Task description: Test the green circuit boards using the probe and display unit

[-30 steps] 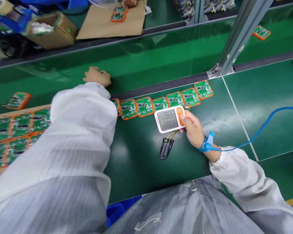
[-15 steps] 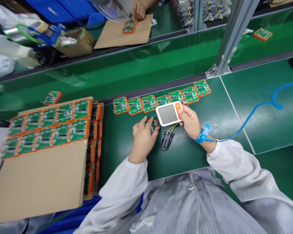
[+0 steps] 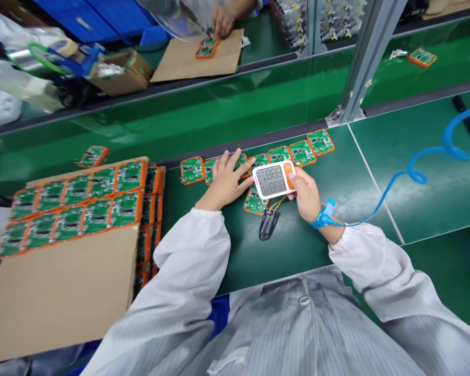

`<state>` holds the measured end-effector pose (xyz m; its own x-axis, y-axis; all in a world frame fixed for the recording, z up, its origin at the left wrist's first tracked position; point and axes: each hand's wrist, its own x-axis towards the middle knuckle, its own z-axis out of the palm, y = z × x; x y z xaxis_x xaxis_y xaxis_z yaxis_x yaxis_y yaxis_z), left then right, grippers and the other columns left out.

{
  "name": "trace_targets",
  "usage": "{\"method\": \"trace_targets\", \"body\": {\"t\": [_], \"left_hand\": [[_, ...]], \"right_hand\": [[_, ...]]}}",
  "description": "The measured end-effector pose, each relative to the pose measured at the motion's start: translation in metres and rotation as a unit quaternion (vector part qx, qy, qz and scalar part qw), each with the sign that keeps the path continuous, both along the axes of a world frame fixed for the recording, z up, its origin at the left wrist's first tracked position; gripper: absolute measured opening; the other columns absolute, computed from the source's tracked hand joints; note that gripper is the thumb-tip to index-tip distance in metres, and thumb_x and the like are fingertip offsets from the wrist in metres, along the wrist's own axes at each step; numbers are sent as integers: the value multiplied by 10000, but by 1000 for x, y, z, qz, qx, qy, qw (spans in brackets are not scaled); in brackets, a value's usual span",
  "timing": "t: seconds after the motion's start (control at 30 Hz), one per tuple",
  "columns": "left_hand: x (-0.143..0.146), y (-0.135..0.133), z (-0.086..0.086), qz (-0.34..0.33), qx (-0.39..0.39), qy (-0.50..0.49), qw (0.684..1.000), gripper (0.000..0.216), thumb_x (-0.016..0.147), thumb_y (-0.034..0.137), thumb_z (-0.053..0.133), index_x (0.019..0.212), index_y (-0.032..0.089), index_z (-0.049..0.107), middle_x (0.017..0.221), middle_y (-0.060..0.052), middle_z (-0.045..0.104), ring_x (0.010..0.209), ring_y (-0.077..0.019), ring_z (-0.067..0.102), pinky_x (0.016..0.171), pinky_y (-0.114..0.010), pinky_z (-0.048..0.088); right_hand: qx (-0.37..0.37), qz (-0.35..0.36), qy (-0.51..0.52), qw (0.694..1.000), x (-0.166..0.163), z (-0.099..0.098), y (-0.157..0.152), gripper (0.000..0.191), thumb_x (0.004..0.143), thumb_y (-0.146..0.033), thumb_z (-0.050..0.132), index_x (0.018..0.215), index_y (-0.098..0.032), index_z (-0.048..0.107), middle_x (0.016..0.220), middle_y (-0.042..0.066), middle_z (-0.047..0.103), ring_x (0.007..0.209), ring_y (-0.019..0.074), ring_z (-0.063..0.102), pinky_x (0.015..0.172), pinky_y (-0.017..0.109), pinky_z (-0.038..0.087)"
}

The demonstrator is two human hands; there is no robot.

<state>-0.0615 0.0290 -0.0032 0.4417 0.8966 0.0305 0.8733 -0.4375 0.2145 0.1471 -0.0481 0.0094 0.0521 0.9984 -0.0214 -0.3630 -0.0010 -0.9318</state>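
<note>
My right hand [image 3: 306, 194] grips a white and orange handheld meter [image 3: 273, 180], thumb on its orange part; dark digits show on its grey screen. Yellow wires run from beneath it to a small black battery holder [image 3: 269, 223] lying on the bench. Partly under the meter lies a green circuit board in an orange frame [image 3: 254, 202]. My left hand [image 3: 227, 178] has its fingers spread over a row of similar boards [image 3: 302, 152], hiding some of them; whether it touches them I cannot tell. A blue wrist strap [image 3: 324, 216] circles my right wrist.
On the left, cardboard [image 3: 62, 282] carries rows of framed boards [image 3: 71, 223], with more layers below. A coiled blue cord [image 3: 395, 180] crosses the bench at right. Behind the row stands a metal post [image 3: 362, 68]. Across the divider, another person's hand [image 3: 222, 22] touches a board.
The meter's screen was blank and now shows digits. My left hand has moved up and away from the board beside the meter, over the row. My right hand still holds the meter.
</note>
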Motion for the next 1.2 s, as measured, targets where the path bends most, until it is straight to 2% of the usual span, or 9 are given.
{"method": "trace_targets", "body": {"t": [0.1, 0.23, 0.37, 0.47, 0.53, 0.6, 0.7, 0.93, 1.2], "left_hand": [[-4, 17, -14, -16, 9, 7, 1000, 562, 909, 491, 376, 1432, 286, 393, 1560, -68, 227, 1426, -336, 161, 1123, -528, 115], [3, 28, -22, 23, 32, -27, 999, 560, 899, 494, 395, 1420, 290, 412, 1534, -60, 295, 1407, -330, 208, 1118, -526, 141], [9, 26, -13, 46, 76, -118, 989, 534, 856, 504, 492, 1335, 268, 521, 1488, -77, 377, 1390, -329, 237, 1122, -524, 149], [16, 0, 4, 96, 130, -268, 950, 495, 878, 514, 469, 1249, 209, 589, 1352, -117, 516, 1290, -307, 388, 1089, -494, 251], [25, -29, 15, 124, 69, -397, 907, 511, 929, 510, 357, 1261, 180, 565, 1116, -125, 638, 1054, -257, 560, 933, -442, 419], [37, -58, 21, 120, -61, -495, 858, 516, 940, 506, 328, 1300, 183, 509, 934, -94, 663, 803, -197, 609, 726, -357, 487], [58, -86, 22, 106, -184, -558, 802, 537, 863, 462, 539, 1328, 218, 430, 904, -57, 655, 706, -155, 610, 604, -271, 480], [71, -83, 22, 172, -180, -646, 722, 529, 744, 323, 697, 1221, 246, 481, 891, -19, 638, 641, -106, 583, 576, -208, 466], [69, -85, 26, 167, -168, -648, 724, 535, 728, 328, 710, 1209, 242, 491, 915, -26, 641, 652, -110, 589, 584, -211, 468]], "right_hand": [[0, 1, -5, 1000, 0, 1, -1, 331, 821, -511, 519, 854, -185, 563, 585, -47, 454, 473, 62, 359, 405, 191, 293], [4, 6, -9, 1000, -1, 0, -1, 338, 815, -521, 518, 836, -186, 559, 578, -52, 431, 469, 60, 343, 405, 194, 292], [9, 2, -15, 1000, -1, -1, 0, 358, 814, -541, 515, 829, -186, 557, 588, -50, 430, 475, 58, 346, 408, 192, 295], [9, -4, -10, 1000, -1, 0, 0, 355, 811, -534, 525, 836, -182, 560, 584, -52, 433, 465, 56, 341, 401, 192, 284], [10, -4, -13, 1000, -1, 1, 1, 355, 814, -531, 523, 845, -180, 563, 581, -52, 436, 462, 56, 343, 402, 195, 281], [12, -1, -27, 1000, -1, 0, 1, 352, 821, -529, 518, 839, -180, 559, 579, -53, 433, 467, 57, 350, 409, 197, 287], [8, 2, -47, 999, -1, -1, 1, 339, 833, -517, 504, 823, -181, 546, 577, -55, 426, 481, 59, 364, 424, 198, 300], [7, 122, 0, 993, 5, -2, 5, 334, 738, -406, 603, 986, -187, 558, 644, -55, 513, 519, 64, 442, 454, 190, 366], [18, 140, -10, 990, 8, -4, 6, 273, 748, -383, 610, 930, -183, 568, 605, -58, 521, 515, 66, 472, 455, 187, 381]]}}
